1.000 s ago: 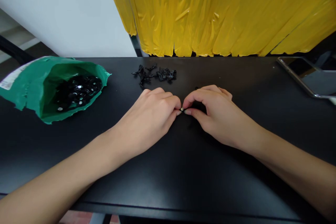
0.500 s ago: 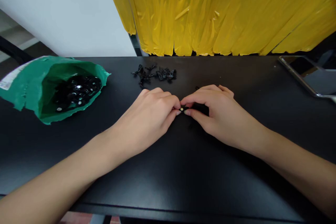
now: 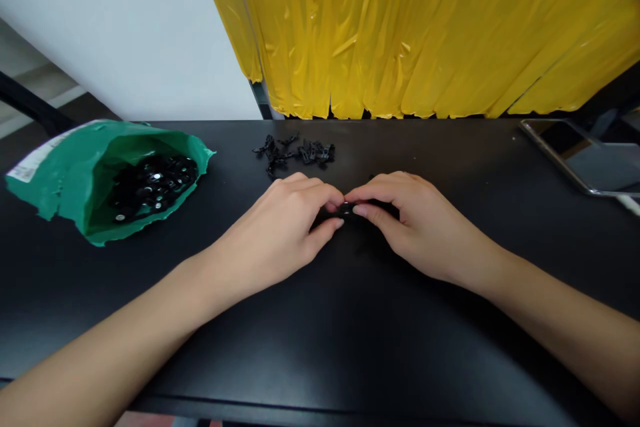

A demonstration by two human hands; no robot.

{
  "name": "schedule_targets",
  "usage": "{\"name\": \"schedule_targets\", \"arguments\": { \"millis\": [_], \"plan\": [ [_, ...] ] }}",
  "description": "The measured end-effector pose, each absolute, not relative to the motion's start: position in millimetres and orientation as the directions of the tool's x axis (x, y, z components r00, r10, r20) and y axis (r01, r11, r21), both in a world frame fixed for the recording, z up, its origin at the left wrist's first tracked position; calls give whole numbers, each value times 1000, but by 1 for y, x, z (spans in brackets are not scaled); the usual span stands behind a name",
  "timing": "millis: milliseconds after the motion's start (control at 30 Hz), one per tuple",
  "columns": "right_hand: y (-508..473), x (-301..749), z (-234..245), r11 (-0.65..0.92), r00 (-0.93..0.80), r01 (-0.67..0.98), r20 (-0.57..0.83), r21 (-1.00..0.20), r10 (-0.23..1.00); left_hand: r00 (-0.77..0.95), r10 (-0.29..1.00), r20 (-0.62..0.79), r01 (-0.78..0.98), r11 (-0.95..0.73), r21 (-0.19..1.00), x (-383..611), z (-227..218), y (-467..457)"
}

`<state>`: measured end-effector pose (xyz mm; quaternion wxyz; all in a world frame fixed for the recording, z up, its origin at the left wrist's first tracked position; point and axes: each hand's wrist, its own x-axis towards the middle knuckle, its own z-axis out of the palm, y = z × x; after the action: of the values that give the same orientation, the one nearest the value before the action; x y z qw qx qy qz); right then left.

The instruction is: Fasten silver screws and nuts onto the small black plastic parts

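Observation:
A small black part with a shiny spot sits between my two hands, over the middle of the dark table. My left hand has its finger and thumb around the part's left side, with a small gap showing between them. From the right, my right hand pinches the same part between thumb and forefinger. The part is mostly covered by fingertips, so its exact kind does not show. Just beyond my left hand lies a loose pile of small black clip-like pieces.
At the left, a torn-open green bag holds many black pieces with shiny round spots. A phone-like device with a white cable lies at the far right. Yellow plastic sheeting and a white panel rise behind the table.
The part has turned: its pale round spot, facing me before, now shows only as a thin glint. My left thumb has parted slightly from its forefinger. The whole view has tilted a little upward.

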<state>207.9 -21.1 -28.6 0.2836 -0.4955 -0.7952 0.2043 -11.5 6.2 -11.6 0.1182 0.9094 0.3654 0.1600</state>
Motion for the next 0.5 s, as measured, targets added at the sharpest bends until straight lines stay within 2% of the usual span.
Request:
{"name": "schedule_targets", "arguments": {
  "millis": [133,267,300,367,433,500],
  "plan": [
    [-21,208,-24,388,-312,546,250,-742,917,672,634,383,584,-771,252,-13,-10,7],
    [-23,206,-23,357,-266,413,265,-838,927,584,628,514,570,-768,292,-12,-6,5],
    [-23,206,-23,349,-257,379,264,-857,929,546,655,523,567,-748,345,-11,-6,4],
    [-23,206,-23,342,-235,315,276,-885,932,441,752,490,518,-659,545,-7,-6,3],
    [-24,205,-22,355,-187,267,314,-896,931,334,862,381,358,-490,795,-2,-6,3],
    [-25,203,-20,388,-115,235,371,-891,921,291,917,271,143,-322,936,4,-8,3]
  ]
}}
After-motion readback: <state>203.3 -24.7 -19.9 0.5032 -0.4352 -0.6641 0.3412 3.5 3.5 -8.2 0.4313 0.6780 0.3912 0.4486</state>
